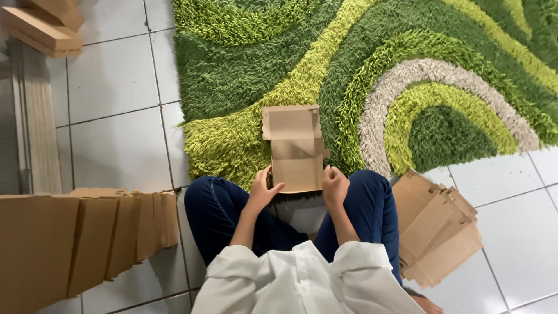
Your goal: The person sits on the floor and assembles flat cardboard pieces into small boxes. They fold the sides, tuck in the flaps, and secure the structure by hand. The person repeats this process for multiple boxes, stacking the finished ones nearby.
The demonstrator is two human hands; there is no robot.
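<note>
I am looking straight down at a person seated cross-legged, knees in dark blue trousers, white sleeves at the bottom of the view. My landmark is the cardboard box blank point(295, 148), a flat brown die-cut piece partly folded, held out over the lap with its far end lying over the near edge of the shaggy green rug point(372, 70).

The left hand point(263, 189) grasps the blank's near left edge, thumb laid on top of the panel and fingers under it. The right hand point(335, 185) closes on the near right edge in the same way, though its fingers are mostly hidden behind the card. I judge this two-sided hold keeps the panel level and square so the creases can be worked evenly.

To the right of the blank, beside the right knee, a stack of flat cardboard blanks point(439, 229) lies fanned on the white tile floor point(116, 87), within easy reach of that hand. To the blank's left, a row of folded cardboard pieces point(87, 238) leans together, each against the next. Far beyond them, at the upper left corner, a few more cardboard pieces point(43, 26) rest on the tiles.
</note>
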